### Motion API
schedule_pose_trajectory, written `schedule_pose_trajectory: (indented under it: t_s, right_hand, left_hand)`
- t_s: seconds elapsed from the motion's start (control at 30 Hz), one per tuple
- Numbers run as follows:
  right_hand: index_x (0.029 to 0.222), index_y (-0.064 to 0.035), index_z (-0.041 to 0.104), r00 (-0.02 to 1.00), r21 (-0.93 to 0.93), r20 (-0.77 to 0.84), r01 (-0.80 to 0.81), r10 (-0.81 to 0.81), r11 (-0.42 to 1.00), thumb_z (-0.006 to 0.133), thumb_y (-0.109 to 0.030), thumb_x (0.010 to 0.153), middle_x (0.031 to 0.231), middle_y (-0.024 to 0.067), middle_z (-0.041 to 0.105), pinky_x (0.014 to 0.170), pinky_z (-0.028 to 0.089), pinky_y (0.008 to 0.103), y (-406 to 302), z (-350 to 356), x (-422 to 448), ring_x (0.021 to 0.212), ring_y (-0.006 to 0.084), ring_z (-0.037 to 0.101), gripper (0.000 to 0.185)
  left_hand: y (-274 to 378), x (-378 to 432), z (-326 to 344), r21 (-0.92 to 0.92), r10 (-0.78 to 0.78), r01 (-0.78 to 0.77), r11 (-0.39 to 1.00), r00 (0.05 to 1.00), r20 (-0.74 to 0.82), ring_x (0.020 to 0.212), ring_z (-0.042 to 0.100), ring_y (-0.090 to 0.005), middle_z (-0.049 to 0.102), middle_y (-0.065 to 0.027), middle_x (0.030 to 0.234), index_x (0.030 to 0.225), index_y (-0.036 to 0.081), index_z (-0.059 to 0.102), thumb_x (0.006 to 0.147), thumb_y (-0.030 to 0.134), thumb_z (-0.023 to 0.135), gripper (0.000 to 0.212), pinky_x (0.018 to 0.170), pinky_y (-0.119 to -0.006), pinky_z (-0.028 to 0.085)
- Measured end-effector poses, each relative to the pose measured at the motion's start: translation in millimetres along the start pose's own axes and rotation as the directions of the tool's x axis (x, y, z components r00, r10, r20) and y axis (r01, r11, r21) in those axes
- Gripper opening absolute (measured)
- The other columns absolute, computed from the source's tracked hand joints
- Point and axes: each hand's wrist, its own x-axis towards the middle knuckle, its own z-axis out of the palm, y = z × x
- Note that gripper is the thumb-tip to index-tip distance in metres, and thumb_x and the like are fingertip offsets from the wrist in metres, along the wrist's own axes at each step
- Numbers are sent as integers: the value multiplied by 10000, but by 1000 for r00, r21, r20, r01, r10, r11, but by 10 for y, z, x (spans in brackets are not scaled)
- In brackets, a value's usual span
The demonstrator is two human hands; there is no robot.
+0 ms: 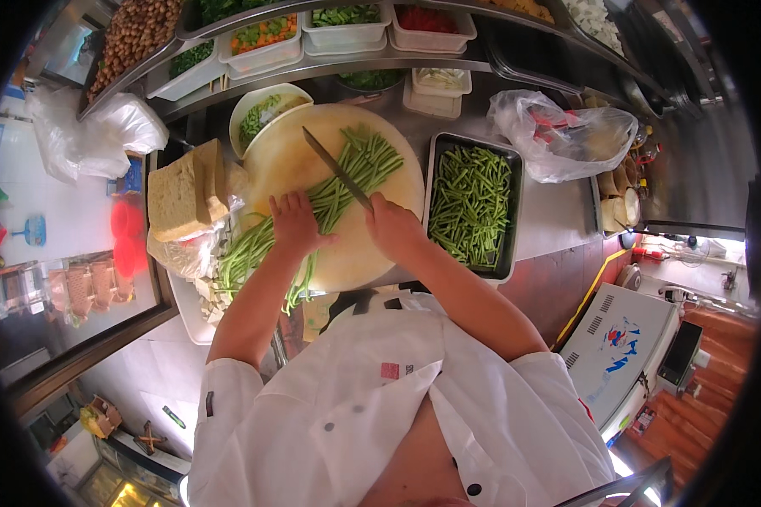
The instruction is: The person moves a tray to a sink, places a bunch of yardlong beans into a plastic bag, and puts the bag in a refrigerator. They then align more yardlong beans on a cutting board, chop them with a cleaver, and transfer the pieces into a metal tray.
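A bundle of long green beans [366, 158] lies slantwise across a round cutting board [380, 253], its lower left end spilling past the board's edge. My left hand [296, 225] rests on the bundle with its fingers spread. In my right hand [392, 229] is the handle of a kitchen knife [336, 166]; its blade points up and left over the beans. To the right of the board, a dark rectangular tray [519, 209] holds cut green bean pieces [470, 203].
Brown spongy blocks [181, 193] stand left of the board, above a white tray [190, 323] of pale pieces. Behind it sits a white bowl [238, 108] of chopped greens. A plastic bag [564, 136] lies at the right. Overhead shelves [330, 73] carry several vegetable containers.
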Motion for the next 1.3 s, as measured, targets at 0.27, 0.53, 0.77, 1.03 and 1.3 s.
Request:
schedule_pose_trajectory:
  t_s: [0.27, 0.53, 0.77, 1.03, 1.3]
  right_hand:
    - [1091, 9, 486, 978, -90, 202, -40, 58, 995, 500, -228, 1040, 929, 235, 695, 738, 586, 489, -435, -84, -327, 832, 419, 719, 242]
    - [1082, 7, 480, 984, -127, 165, -42, 63, 991, 506, -227, 1026, 898, 246, 693, 720, 583, 510, -219, 382, -116, 798, 438, 707, 242]
    - [1113, -3, 496, 997, -101, 82, -1, 9, 995, 543, -217, 982, 883, 244, 699, 737, 584, 505, 93, 729, 285, 819, 430, 714, 254]
    - [1091, -26, 525, 991, 142, 6, 129, -131, 982, 533, -271, 1013, 759, 251, 656, 687, 512, 574, 391, 556, 464, 754, 473, 655, 258]
    - [1033, -29, 514, 996, 43, -45, 79, -77, 996, 521, -257, 1015, 772, 231, 665, 674, 512, 567, -46, -25, 415, 735, 449, 659, 229]
  left_hand:
    - [-33, 36, 238, -144, -2, 11, 989, 998, 64, 1234, 496, -365, 515, -209, 1315, 1377, -75, 459, 746, 633, 745, 990, 1008, -456, 455]
    - [16, -7, 353, -90, 31, -29, 995, 999, 29, 1127, 522, -337, 542, -195, 1254, 1287, -72, 561, 888, 592, 599, 775, 918, -441, 457]
    - [107, -103, 404, -49, 49, -50, 998, 999, -16, 1122, 518, -344, 538, -196, 1236, 1279, -73, 551, 943, 537, 564, 696, 940, -451, 434]
    - [191, -167, 476, -181, 107, -134, 974, 983, -152, 1097, 539, -347, 551, -202, 1215, 1281, -83, 532, 902, 506, 639, 708, 921, -441, 459]
    - [92, 330, 281, -202, -74, 50, 978, 991, -113, 1169, 522, -357, 530, -199, 1265, 1305, -48, 510, 842, 598, 686, 813, 983, -482, 434]
